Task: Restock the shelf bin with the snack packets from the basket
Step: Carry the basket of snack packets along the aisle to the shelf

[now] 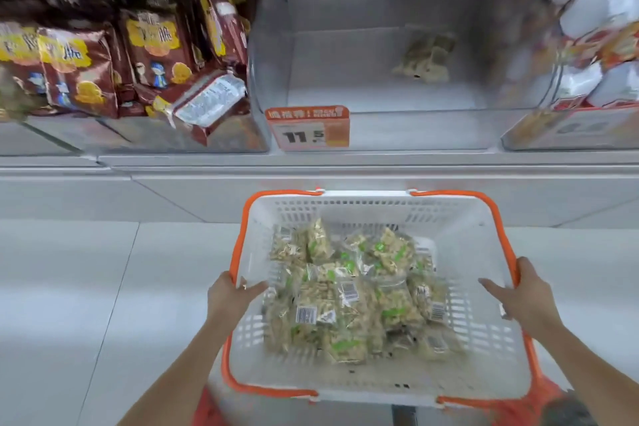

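A white basket (477,252) with orange handles is held below the shelf. It holds several clear snack packets (349,297) with green marks and barcodes. My left hand (231,294) grips the basket's left rim, thumb inside. My right hand (518,294) grips the right rim, thumb inside the wall. Straight above, the clear shelf bin (380,128) is almost bare, with only a couple of the same packets (425,55) lying at its back right. An orange price tag (307,128) reading 11.5 hangs on the bin's front.
The left neighbouring bin is packed with dark red snack bags (138,55). The right neighbouring bin holds white and red packets (598,45). A grey shelf ledge (311,166) runs under the bins. Pale floor tiles (86,287) lie below.
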Tool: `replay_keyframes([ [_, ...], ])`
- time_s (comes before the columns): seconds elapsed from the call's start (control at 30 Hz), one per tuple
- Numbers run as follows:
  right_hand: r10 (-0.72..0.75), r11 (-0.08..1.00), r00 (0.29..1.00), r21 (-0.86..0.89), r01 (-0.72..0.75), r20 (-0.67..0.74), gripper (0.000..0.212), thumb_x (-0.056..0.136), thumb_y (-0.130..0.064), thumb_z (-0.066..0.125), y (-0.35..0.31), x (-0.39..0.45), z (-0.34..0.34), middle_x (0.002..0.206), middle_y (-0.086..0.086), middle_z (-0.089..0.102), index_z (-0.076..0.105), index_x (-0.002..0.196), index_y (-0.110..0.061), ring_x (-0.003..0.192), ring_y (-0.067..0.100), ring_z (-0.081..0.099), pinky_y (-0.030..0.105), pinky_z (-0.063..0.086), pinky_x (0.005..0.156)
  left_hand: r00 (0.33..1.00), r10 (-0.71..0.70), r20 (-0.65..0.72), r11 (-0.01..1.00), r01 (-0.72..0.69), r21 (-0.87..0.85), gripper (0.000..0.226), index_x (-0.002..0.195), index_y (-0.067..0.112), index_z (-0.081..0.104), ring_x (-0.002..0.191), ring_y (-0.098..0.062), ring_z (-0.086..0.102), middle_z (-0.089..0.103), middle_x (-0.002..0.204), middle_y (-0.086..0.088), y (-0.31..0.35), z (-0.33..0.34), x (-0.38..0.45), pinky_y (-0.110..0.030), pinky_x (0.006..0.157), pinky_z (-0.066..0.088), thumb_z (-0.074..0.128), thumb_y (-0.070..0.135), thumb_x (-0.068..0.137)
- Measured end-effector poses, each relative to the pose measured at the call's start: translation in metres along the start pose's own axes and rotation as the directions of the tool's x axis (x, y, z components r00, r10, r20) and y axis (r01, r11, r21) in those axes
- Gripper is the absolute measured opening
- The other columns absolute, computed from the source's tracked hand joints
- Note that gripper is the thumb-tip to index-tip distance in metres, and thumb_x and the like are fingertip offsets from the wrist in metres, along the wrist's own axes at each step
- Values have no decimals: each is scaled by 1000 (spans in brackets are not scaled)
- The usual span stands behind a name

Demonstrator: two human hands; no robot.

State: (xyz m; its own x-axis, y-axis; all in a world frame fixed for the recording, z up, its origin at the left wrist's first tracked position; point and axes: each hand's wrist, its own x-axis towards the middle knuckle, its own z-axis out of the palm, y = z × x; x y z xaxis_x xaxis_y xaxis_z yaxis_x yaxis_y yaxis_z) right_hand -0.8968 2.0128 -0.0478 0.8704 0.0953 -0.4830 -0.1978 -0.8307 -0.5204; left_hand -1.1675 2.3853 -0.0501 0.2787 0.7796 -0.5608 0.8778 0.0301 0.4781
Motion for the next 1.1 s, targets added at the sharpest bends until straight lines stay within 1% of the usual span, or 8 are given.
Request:
replay_keyframes([
  [0.33,-114,994,989,-10,113,-94,37,83,-24,71,14,18,35,68,14,53,37,88,-11,48,31,53,26,39,33,987,121,-107,993,-119,25,50,78,3,48,66,-25,53,57,76,-9,-27,26,31,-33,54,40,84,36,68],
  [0.57,-124,991,988,-57,119,-90,36,85,-24,69,21,16,42,61,17,52,37,90,-9,38,26,46,23,33,31,992,127,3,986,-127,107,51,89,1,49,69,-21,53,54,81,-6,-30,23,37,-23,49,34,84,31,69],
  [0.67,-130,990,989,-70,124,-74,37,84,-24,70,22,20,43,65,18,54,38,95,-10,45,30,51,26,39,35,992,125,33,983,-128,134,54,86,4,48,73,-25,56,57,80,-8,-33,20,43,-26,51,35,86,35,65],
  [0.8,-149,985,987,-99,142,-63,43,82,-26,73,24,21,43,71,18,58,39,101,-9,53,33,58,34,48,38,989,126,78,982,-136,135,65,99,5,40,83,-26,54,53,88,-7,-31,18,37,-29,56,37,88,31,63],
  [0.9,-190,979,979,-86,184,-73,59,83,-26,72,25,20,44,85,9,61,38,130,-14,54,31,59,34,48,39,984,172,51,981,-176,81,65,103,6,37,82,-26,53,51,86,-5,-30,19,27,-30,56,39,85,32,67],
  [0.97,-234,969,969,-96,226,-81,80,83,-25,72,27,18,45,87,5,61,22,146,-29,49,30,59,30,46,39,978,210,15,976,-210,60,63,104,7,37,76,-26,53,52,80,-7,-30,22,22,-33,58,41,83,32,70],
  [1.03,-298,949,951,-133,285,-87,90,82,-24,73,32,19,48,68,9,63,14,148,-40,46,27,58,35,51,45,969,248,-20,968,-247,47,64,112,8,37,72,-25,55,56,80,-8,-30,26,18,-34,60,44,81,32,72],
  [1.1,-326,936,941,-173,308,-93,93,80,-25,74,34,22,50,67,12,62,11,147,-44,54,26,60,41,55,54,957,286,-49,958,-286,-1,70,126,11,36,77,-23,58,62,93,-7,-27,28,21,-32,64,47,79,32,75],
])
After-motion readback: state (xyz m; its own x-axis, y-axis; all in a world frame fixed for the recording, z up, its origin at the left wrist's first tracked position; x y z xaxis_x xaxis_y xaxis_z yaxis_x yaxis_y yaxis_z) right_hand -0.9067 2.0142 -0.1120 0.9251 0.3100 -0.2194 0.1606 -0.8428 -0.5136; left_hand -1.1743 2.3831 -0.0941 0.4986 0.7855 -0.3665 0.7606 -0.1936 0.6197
